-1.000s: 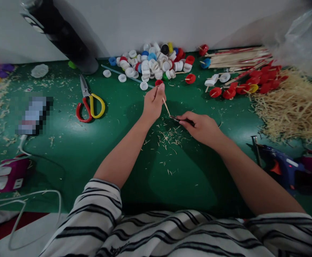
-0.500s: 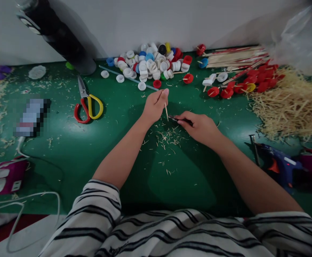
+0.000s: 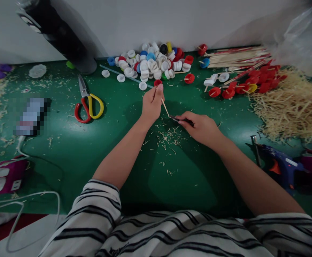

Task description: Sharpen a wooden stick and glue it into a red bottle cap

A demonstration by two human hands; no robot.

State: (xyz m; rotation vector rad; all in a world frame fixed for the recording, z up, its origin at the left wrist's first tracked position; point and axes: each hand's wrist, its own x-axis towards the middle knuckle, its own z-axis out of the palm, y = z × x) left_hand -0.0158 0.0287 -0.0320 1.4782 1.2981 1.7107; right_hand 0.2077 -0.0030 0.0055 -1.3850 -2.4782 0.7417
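Note:
My left hand [image 3: 152,102] is closed on a thin wooden stick [image 3: 165,107], which slants down to the right from my fingers. In my right hand [image 3: 198,125] is a small dark knife [image 3: 175,118], its blade against or very close to the stick's lower tip. Pale wood shavings [image 3: 168,137] lie scattered on the green tabletop [image 3: 156,185] just below both hands. Behind the left hand, a heap of plastic bottle caps [image 3: 147,66], mostly white with some red and blue, rests by the wall.
Scissors [image 3: 88,103] and a phone [image 3: 31,116] lie left, with a purple power block [image 3: 10,176] and cables. A black bottle [image 3: 67,39] stands behind. At right are red caps with sticks [image 3: 257,82], bundled sticks [image 3: 233,59], straw-like shavings [image 3: 292,107] and a blue glue gun [image 3: 281,162].
My left hand has shifted slightly left and up, and the stick now leans more, with its tip at the knife blade. My right hand has barely moved.

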